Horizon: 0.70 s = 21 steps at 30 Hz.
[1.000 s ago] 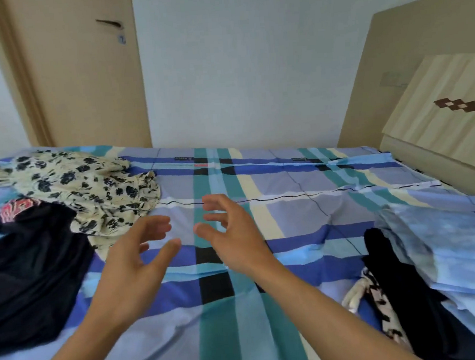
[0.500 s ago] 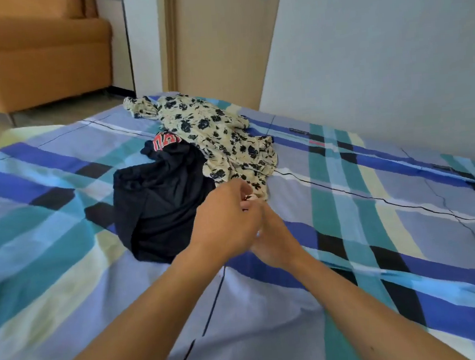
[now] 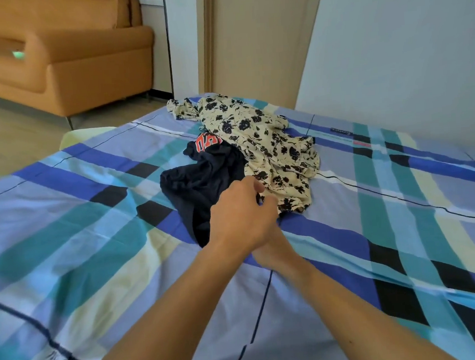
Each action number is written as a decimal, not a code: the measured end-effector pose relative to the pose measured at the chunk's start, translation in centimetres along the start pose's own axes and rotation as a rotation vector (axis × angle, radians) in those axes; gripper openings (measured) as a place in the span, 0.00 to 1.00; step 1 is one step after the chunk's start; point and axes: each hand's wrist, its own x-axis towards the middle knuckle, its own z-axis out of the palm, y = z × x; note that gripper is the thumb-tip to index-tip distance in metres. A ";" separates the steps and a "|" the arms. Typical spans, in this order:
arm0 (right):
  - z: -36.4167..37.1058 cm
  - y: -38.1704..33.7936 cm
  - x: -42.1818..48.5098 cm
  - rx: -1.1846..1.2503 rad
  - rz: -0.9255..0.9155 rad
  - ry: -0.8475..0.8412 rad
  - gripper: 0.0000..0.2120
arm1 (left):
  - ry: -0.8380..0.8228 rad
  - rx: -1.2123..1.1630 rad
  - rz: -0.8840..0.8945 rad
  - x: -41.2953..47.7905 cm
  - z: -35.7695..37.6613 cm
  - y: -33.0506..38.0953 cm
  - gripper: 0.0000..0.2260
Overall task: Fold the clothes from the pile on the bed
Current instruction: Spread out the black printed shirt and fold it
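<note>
Beneath left hand, right hand half-hidden.

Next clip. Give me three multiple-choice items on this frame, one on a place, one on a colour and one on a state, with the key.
1. Where does the floral garment lie?
A) on the floor
B) on the bed, against the dark garment
C) hung on the door

2. What colour is the sofa?
A) orange
B) grey
C) green

3. What state are the two garments in?
A) neatly folded and stacked
B) crumpled and unfolded
C) rolled into tight tubes

Key:
1 B: the floral cloth meets the dark one on the plaid sheet.
2 A: the sofa's arm and front are plainly orange.
3 B: both garments lie in loose, uneven creases.
</note>
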 end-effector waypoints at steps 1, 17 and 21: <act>-1.1 0.3 -0.3 0.080 -0.004 0.076 0.08 | 0.001 0.011 0.002 0.0 0.0 -0.1 0.14; -13.8 7.0 -20.6 0.068 0.389 -0.260 0.13 | -0.402 0.452 -0.203 0.3 6.5 -2.0 0.51; -15.0 6.3 -22.8 0.149 0.354 -0.091 0.12 | -0.338 0.517 -0.202 -0.1 7.9 -2.8 0.47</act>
